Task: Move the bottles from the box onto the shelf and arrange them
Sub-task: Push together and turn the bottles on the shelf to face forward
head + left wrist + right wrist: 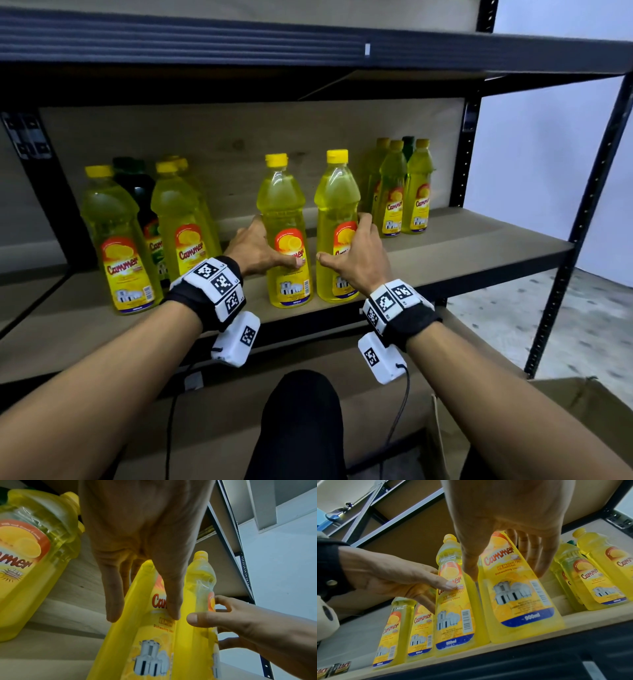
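Two yellow-capped bottles of yellow dish liquid stand side by side near the front of the wooden shelf (462, 246). My left hand (274, 243) grips the left bottle (281, 195) at label height, thumb on the front and fingers round its left side. My right hand (342, 238) grips the right bottle (337, 192) the same way, fingers wrapped round its right side. The left wrist view shows the left bottle (137, 642) under my thumb and the right bottle (199, 582) beside it. In the right wrist view both bottles (453, 622) (518, 601) stand on the board.
Several yellow bottles (113, 233) and a dark green one (137, 185) stand at the shelf's left. Another cluster (394, 192) stands at the back right. An upper shelf (308, 44) hangs overhead. A cardboard box (565, 404) sits low at my right, beside the black post (582, 212).
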